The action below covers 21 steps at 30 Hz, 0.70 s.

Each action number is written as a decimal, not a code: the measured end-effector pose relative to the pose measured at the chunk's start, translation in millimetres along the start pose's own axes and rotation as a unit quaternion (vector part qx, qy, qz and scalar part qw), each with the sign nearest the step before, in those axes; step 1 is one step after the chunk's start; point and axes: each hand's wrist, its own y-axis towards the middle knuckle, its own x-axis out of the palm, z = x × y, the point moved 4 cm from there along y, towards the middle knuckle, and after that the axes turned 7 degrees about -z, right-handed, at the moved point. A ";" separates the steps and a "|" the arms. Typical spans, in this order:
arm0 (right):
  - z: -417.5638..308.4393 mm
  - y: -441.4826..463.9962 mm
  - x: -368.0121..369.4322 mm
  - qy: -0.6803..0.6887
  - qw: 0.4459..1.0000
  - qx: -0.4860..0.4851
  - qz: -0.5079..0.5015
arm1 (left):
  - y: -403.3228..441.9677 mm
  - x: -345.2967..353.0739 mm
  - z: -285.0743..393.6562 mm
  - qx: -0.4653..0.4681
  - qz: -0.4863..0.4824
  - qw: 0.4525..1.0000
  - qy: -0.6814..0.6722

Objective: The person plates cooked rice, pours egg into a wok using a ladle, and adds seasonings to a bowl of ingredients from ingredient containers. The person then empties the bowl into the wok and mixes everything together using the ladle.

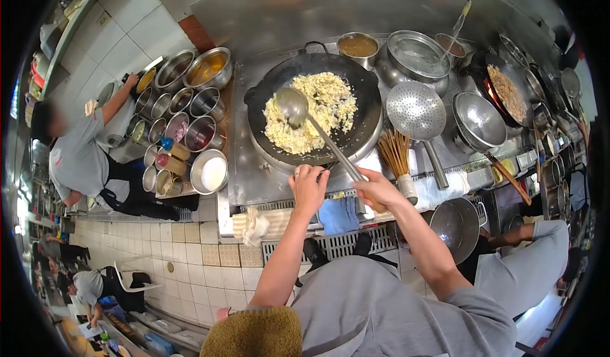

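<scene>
A large black wok (260, 109) sits on the steel stove and holds a spread of yellow and white food (327, 102), which looks like scrambled egg with rice. My right hand (378, 190) is closed round the wooden handle of a long metal ladle (292, 106). The ladle's bowl rests over the left part of the food. At the wok's near rim is my left hand (309, 188), its fingers spread and partly bent; a cloth under it is not visible. Right of my right hand lie a bamboo brush (395, 153) and a perforated strainer (415, 110).
Metal pots of ingredients (206, 102) and sauce bottles (171, 157) stand left. Behind the strainer, water runs into a metal basin (419, 55). Another wok (506, 95) with food is over flame at right. Co-workers stand left (86, 141) and right (524, 261).
</scene>
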 end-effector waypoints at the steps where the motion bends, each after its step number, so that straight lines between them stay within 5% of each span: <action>1: -13.4 -0.7 11.8 -0.101 0.994 -0.035 0.025 | -2.1 -0.5 0.0 -0.003 -0.003 1.000 0.003; 4: -2.4 -27.5 16.1 -0.116 0.989 -0.089 0.013 | -0.8 -2.2 0.7 -0.007 -0.010 1.000 0.001; 7: 14.0 -63.5 4.4 0.069 0.995 0.036 -0.061 | 1.8 -0.2 -0.4 -0.006 0.004 1.000 0.010; 9: 14.6 -36.0 -11.2 0.002 0.998 0.047 -0.029 | -2.0 0.5 1.0 -0.005 0.004 1.000 0.008; 12: -30.3 2.0 6.7 -0.264 0.962 -0.053 0.042 | -0.3 0.2 0.3 -0.005 -0.011 1.000 0.011; 15: -20.6 49.2 14.4 -0.325 0.923 -0.182 0.094 | -1.3 0.0 0.7 -0.010 -0.020 1.000 0.022; 21: 18.0 -53.1 8.2 -0.522 0.848 -0.053 0.076 | -1.0 0.0 -0.5 -0.004 -0.008 1.000 0.004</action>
